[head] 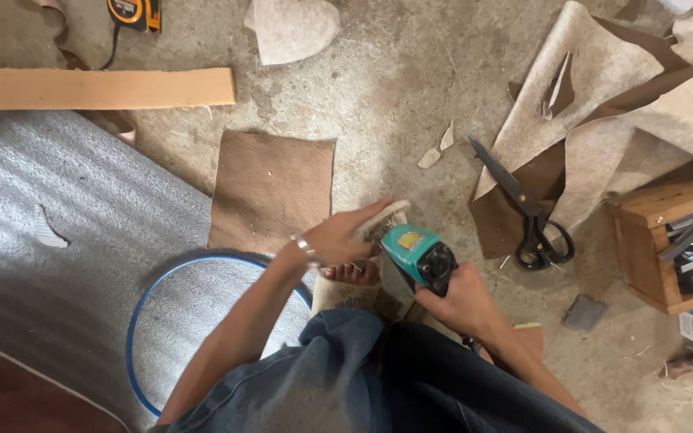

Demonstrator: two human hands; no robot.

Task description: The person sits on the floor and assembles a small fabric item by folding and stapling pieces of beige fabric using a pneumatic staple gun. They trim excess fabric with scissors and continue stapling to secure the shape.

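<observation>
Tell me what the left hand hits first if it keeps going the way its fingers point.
The left hand points up-right; past the pale piece it grips, probably the small scraps on the concrete floor, though depth is unclear.

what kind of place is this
Probably a small workshop for cutting leather or felt, with the work done on the concrete floor. Cut brown and beige sheets lie around, with black shears and a tape measure. The right hand holds a teal power tool.

Soft even daylight, faint shadows, mild sheen on grey mat (66,216), sharp focus.
</observation>
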